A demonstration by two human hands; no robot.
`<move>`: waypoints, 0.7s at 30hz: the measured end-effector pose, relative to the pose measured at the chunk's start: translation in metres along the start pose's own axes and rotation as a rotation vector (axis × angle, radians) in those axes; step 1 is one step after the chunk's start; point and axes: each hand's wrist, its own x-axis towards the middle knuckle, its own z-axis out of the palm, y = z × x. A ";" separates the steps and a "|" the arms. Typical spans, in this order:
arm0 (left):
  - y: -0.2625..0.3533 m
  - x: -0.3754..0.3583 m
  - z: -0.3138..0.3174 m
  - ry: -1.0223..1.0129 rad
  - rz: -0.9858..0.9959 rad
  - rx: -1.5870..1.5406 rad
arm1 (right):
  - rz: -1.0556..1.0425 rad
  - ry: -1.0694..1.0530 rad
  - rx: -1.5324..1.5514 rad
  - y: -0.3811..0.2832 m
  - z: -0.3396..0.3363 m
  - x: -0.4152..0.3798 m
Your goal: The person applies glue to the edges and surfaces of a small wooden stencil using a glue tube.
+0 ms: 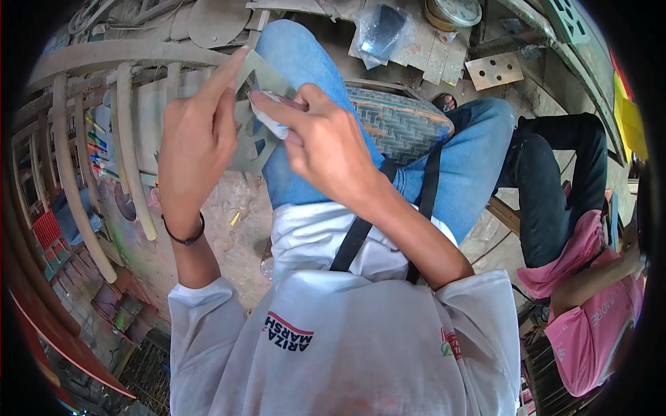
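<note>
My left hand (pixel 198 135) grips the left edge of a flat grey-green plate (pixel 267 69) with cut-out shapes. The index finger of that hand stretches along the plate's upper corner. My right hand (pixel 326 145) pinches a small wad of white cloth or paper (pixel 272 123) against the plate's face, over the cut-outs. The plate is tilted beside my raised knee in blue jeans (pixel 295 52), and my fingers hide part of it.
A wooden railing (pixel 125 125) runs along the left. A woven-pattern seat (pixel 402 121) lies between my legs. A plastic-wrapped item (pixel 381 35), a lidded tub (pixel 453 12) and a board with holes (pixel 494 71) are ahead. A person in pink (pixel 590 326) sits at right.
</note>
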 end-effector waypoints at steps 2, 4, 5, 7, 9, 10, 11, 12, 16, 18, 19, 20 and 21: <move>0.004 0.000 0.001 0.003 0.008 -0.054 | 0.057 -0.013 0.058 -0.016 -0.002 0.001; 0.005 0.003 0.001 0.021 0.024 -0.110 | 0.066 -0.037 0.005 -0.016 -0.006 0.002; 0.005 0.003 -0.001 -0.017 -0.026 -0.079 | 0.067 -0.016 0.016 -0.004 -0.002 -0.001; 0.002 0.003 -0.004 -0.047 -0.080 -0.044 | 0.058 0.000 0.032 -0.006 -0.002 0.004; 0.000 0.006 -0.003 -0.019 0.037 -0.081 | 0.002 -0.024 0.014 -0.018 -0.003 0.002; 0.001 0.006 -0.002 -0.024 0.037 -0.083 | 0.007 -0.024 0.013 -0.014 -0.003 0.001; 0.004 0.005 -0.003 -0.052 -0.034 -0.078 | 0.031 -0.029 0.045 -0.008 -0.001 0.001; 0.005 0.005 -0.005 -0.075 -0.099 -0.070 | 0.048 -0.030 0.076 -0.003 0.000 0.003; -0.007 0.004 -0.005 -0.069 -0.020 -0.056 | 0.023 -0.049 0.050 -0.016 -0.006 0.007; -0.008 0.004 -0.005 -0.040 0.066 -0.098 | 0.042 -0.074 0.018 -0.013 -0.010 0.010; -0.007 0.002 -0.007 -0.036 0.064 -0.099 | 0.057 -0.062 0.004 0.001 -0.008 0.011; -0.005 -0.001 -0.013 -0.114 -0.029 -0.196 | 0.072 -0.048 -0.010 0.009 -0.006 0.011; -0.006 0.000 -0.017 -0.182 -0.117 -0.290 | 0.059 -0.046 -0.012 0.009 -0.009 0.017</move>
